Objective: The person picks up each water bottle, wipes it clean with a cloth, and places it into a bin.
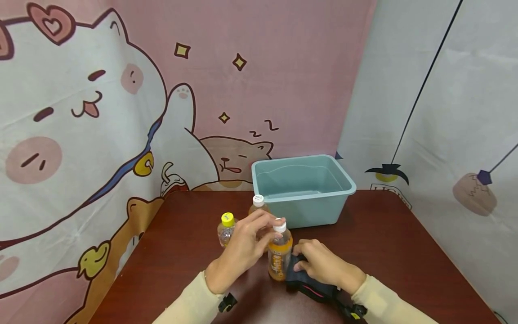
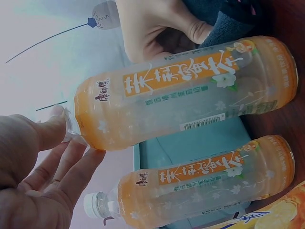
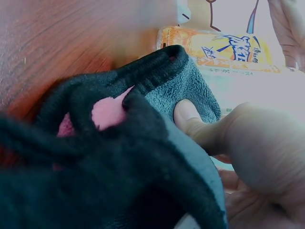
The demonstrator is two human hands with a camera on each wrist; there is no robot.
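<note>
The clear plastic bottle with an orange-and-white label and a white screw cap [image 1: 280,261] stands upright on the reddish-brown table [image 1: 384,252], in front of the pale teal plastic tub [image 1: 307,211]. The left hand [image 1: 247,240] pinches it at the cap, thumb against fingers. The right hand [image 1: 323,263] grips a soft dark blue-grey cloth with black edging [image 1: 295,273] just beside it; whether cloth and bottle touch, I cannot tell. The bottle is probably smooth and slightly yielding, its weight uncertain; the neck steadies it, the middle offers fuller hold. The cloth looks light and limp, best taken by a bunched fold.
</note>
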